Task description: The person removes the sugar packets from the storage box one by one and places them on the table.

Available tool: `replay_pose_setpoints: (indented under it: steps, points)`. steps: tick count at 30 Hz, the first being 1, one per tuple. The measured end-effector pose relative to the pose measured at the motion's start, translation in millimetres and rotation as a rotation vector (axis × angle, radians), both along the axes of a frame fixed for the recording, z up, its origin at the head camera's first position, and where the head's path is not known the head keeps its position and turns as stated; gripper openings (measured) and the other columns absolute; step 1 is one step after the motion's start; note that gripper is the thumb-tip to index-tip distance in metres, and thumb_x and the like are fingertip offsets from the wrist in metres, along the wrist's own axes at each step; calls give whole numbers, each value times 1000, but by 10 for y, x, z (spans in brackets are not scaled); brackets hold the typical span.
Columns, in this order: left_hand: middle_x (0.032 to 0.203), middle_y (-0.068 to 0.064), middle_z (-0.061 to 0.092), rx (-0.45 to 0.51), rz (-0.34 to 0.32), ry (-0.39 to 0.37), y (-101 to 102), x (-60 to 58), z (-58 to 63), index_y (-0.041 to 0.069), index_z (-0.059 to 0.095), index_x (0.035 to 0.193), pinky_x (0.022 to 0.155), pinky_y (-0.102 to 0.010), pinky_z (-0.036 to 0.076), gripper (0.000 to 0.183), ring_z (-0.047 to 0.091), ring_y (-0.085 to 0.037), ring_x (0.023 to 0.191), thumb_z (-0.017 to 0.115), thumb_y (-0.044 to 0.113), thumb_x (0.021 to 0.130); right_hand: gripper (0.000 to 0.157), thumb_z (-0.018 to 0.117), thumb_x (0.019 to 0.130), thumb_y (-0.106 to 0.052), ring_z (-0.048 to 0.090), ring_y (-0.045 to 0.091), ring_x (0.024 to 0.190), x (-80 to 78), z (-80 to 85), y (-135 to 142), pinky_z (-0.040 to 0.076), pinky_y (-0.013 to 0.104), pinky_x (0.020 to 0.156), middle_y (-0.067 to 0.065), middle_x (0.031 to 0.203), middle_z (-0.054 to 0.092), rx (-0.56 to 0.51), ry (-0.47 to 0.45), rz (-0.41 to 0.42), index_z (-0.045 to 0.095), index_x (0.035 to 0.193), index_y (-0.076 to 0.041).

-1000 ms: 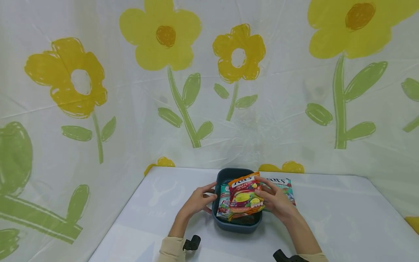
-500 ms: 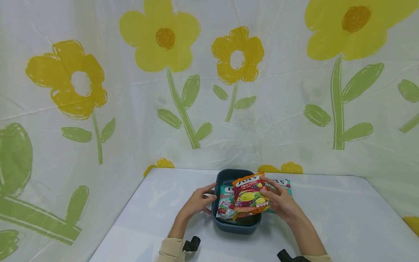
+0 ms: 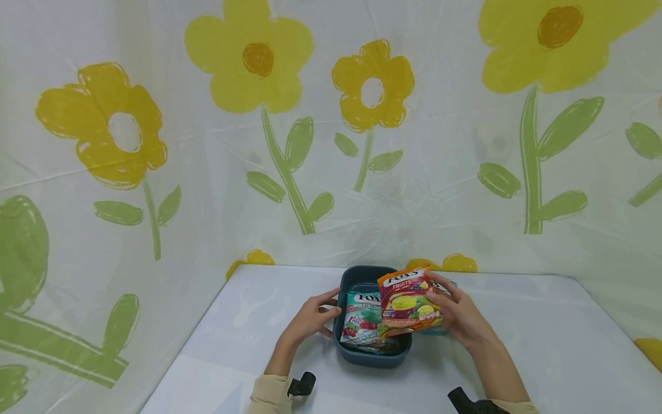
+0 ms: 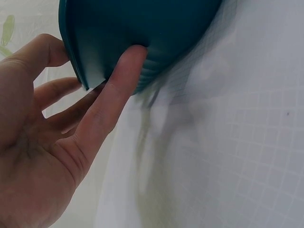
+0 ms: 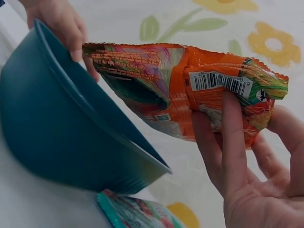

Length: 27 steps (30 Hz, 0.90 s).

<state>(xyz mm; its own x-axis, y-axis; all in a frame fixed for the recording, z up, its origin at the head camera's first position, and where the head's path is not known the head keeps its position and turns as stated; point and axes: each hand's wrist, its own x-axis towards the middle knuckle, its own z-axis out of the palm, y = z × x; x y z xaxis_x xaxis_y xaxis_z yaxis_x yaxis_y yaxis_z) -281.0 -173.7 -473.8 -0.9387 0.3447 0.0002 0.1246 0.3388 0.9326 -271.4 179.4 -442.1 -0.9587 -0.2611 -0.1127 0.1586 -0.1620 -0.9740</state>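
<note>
My left hand holds the left side of a dark teal plastic bin, its digits against the outer wall and rim in the left wrist view. With my right hand I grip an orange and red bag of Fox's Fruits candy by its right side. That bag hangs in the air over the bin's right rim, tilted. Inside the bin lies a teal Fox's mint candy bag, partly covered by the orange one. The right wrist view shows the orange bag's back with a barcode.
A second teal candy bag lies on the table beside the bin, mostly hidden behind my right hand in the head view. The white table stretches to both sides. A flower-printed curtain stands behind and at the left.
My right hand has moved right with the orange candy bag, from over the bin's middle to its right rim. More of the mint bag inside shows. The left hand stays on the bin.
</note>
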Motion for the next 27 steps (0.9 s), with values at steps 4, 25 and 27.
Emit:
replay_pose_setpoints:
  steps: [4, 25, 27]
  points:
    - [136, -23, 55, 6, 3, -1, -1, 5, -2, 15, 41, 150, 62, -42, 62, 58, 63, -30, 110, 60, 23, 97, 54, 54, 100, -31, 50, 22, 117, 6, 1, 73, 57, 35, 93, 6, 151, 27, 4, 14, -15, 35, 151, -35]
    - [136, -21, 55, 10, 16, -9, 3, 6, 6, 16, 41, 150, 62, -41, 62, 58, 64, -30, 109, 60, 24, 96, 53, 49, 103, -24, 60, 8, 108, 28, 19, 451, 58, 26, 89, -7, 138, 34, -155, 22, -66, 34, 152, -35]
    - [136, -21, 55, 9, 15, -8, 1, 5, 6, 16, 41, 150, 62, -41, 62, 57, 64, -28, 109, 60, 25, 96, 53, 49, 103, -24, 60, 7, 107, 37, 28, 475, 58, 26, 88, -8, 138, 34, -163, 27, -70, 34, 152, -35]
